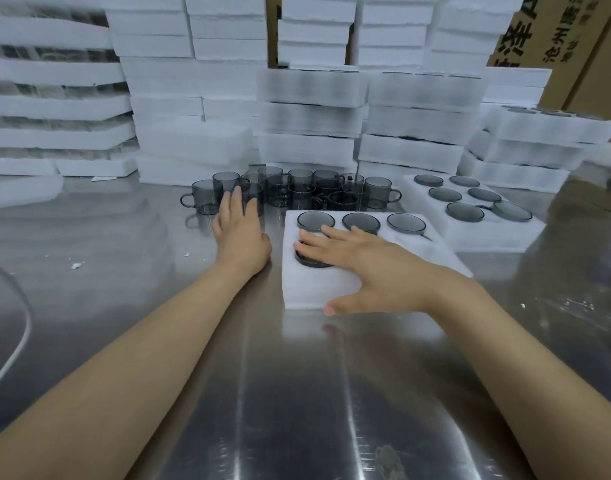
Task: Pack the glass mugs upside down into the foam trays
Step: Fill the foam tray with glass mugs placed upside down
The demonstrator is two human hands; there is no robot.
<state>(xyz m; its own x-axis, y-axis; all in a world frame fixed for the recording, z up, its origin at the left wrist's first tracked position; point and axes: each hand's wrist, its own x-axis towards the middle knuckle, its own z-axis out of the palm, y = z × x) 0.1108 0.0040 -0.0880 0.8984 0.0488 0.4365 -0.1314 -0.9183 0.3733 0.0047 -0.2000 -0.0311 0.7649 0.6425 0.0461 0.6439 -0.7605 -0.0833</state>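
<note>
On the table [297, 393], the near foam tray [317, 289] sits centre. Loose mugs [307, 194] stand at its 11 o'clock, a second tray [470, 237] at 2 o'clock, tray stacks [311, 116] behind at 12 o'clock.

Bright, cool, even light, seemingly from overhead. The steel table [297, 393] shows streaky white glare toward 6 o'clock and dim reflections of the foam stacks [307, 109] at 9 o'clock. Shadows are soft and faint. The stacks at 12 o'clock and the mugs [297, 192] look smeared and soft. Wide-angle distortion bends the edges at 9 and 3 o'clock.
</note>
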